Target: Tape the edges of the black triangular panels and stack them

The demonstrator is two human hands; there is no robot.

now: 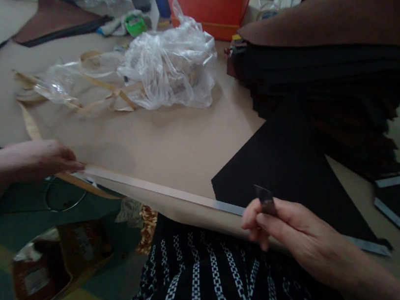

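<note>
The left hand (44, 160) comes in from 9 o'clock, with the arm low and the palm facing down. Its fingers lie close together, and their tips touch the end of a long flat metal strip (193, 198). I cannot tell if this hand is pinching the strip or just resting on it. The strip lies along the near edge of the tabletop (141, 146) and runs from 9 o'clock over toward 3 o'clock.

The right hand (296, 233) comes in from 4 o'clock, with the wrist low and the fingers curled. It is clenched on a small dark piece (265, 200), held just above the strip. The piece is too small to tell what it is. Past this hand lies a big black sheet (286, 172), and the strip runs across its near corner.

A tall pile of black sheets (329, 79) sits at 1 o'clock, with a brown sheet (332, 24) on top. A crumpled plastic bag (170, 71) lies at 12 o'clock, with tan strips (101, 84) tangled beside it. An orange bin (205, 6) stands behind the bag. A cardboard box (61, 259) sits on the floor at 7 o'clock
</note>
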